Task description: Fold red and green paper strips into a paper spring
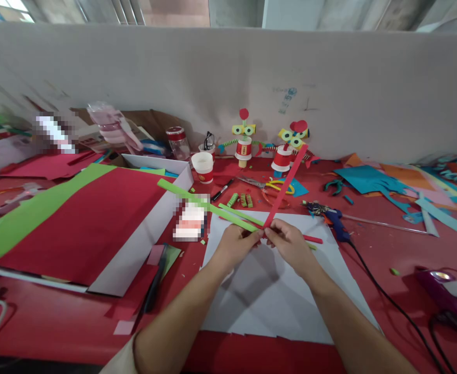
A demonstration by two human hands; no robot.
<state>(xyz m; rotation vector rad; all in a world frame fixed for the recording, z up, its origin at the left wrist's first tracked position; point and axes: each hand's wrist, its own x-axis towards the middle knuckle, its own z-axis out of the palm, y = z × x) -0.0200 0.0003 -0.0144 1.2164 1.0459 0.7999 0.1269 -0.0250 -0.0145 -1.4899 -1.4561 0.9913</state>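
My left hand (238,245) pinches the end of a long green paper strip (185,195), which stretches up to the left. Close against it, my right hand (291,244) pinches the end of a red paper strip (286,184) that slants up to the right. The two strips meet at my fingertips, above a white paper sheet (271,301). Another green strip (239,213) and a red strip (313,239) lie on the sheet, partly hidden by my hands.
Two paper-cup figures (244,148) stand by the wall. Scissors (271,185), a marker (222,190) and folded green pieces (233,200) lie beyond the sheet. A corded glue gun (336,223) is at the right, a box (135,265) with coloured paper at the left.
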